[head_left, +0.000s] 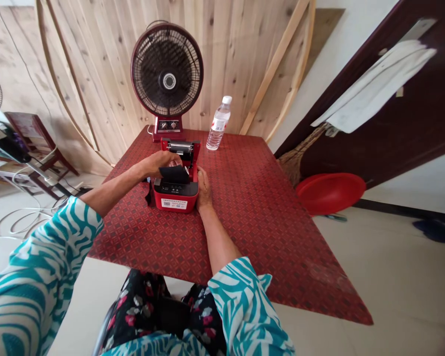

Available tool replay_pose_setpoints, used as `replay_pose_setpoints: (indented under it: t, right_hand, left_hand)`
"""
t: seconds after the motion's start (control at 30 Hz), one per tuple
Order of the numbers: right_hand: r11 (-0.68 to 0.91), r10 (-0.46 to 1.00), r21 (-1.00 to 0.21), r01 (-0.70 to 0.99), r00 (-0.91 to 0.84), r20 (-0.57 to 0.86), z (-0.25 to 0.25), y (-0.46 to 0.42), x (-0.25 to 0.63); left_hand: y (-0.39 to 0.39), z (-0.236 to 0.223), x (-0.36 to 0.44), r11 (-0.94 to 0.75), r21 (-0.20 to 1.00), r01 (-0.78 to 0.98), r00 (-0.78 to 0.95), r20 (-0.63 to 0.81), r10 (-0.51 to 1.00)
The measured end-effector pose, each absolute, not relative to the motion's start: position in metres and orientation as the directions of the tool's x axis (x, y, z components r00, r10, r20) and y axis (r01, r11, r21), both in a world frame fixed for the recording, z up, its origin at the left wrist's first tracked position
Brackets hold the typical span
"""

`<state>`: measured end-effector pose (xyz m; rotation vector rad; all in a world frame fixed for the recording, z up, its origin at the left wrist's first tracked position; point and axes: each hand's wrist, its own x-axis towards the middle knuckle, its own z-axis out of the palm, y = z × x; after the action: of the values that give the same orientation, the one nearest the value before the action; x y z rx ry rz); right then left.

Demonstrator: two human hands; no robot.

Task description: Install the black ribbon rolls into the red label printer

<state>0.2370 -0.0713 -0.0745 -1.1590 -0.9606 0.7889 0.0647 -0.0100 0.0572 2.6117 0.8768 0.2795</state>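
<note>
A small red and black label printer [176,193] stands on the table with its lid [181,147] raised at the back. My left hand [166,160] is over the printer's opening, its fingers bent and closed at a black sheet-like piece [173,174]. That piece tilts across the opening, and a thin white loop shows at its right end. My fingertips are partly hidden behind it. My right hand [204,188] grips the printer's right side, with the fingers along the wall. A black strap [148,195] hangs at the printer's left side.
The table [252,207] has a red patterned top. A dark red fan [167,74] stands at its back edge, and a water bottle [219,123] is behind the printer to the right. A red basin [329,193] is beyond the right edge; a chair [32,143] and cables are at left.
</note>
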Motion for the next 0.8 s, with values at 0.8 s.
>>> replay_pose_setpoints:
  t: [0.8]
  right_hand:
    - [0.274, 0.879, -0.961, 0.034, 0.397, 0.264, -0.076, -0.075, 0.240]
  left_hand:
    - [-0.080, -0.008, 0.042, -0.817, 0.478, 0.323, 0.487, 0.656, 0.576]
